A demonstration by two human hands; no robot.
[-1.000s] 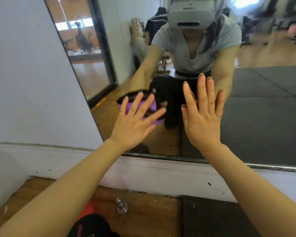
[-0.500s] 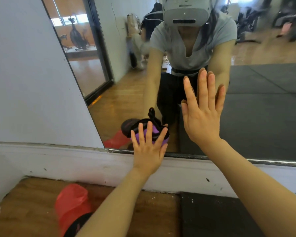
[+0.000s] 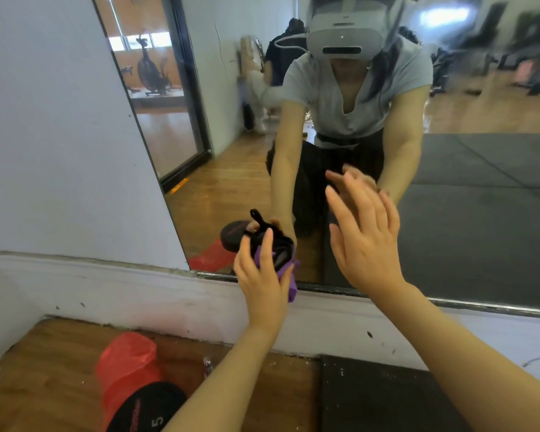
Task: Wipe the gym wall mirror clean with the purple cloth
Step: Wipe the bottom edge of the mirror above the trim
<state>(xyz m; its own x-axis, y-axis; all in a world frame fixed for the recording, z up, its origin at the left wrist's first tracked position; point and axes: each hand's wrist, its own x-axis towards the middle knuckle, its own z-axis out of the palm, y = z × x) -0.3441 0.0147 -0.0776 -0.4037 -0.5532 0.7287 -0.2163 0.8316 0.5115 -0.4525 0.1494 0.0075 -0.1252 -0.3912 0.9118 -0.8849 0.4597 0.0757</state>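
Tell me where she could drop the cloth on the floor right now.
Bare wood floor lies left of the red bag, against the baseboard. The dark mat under the right hand is also bare. Between them it is crowded: bag, weight plate, and the left hand holding the purple cloth.

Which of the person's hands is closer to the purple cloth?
The left. The left hand holds the purple cloth against the mirror's bottom edge; the right hand is open, up and to its right, apart from it.
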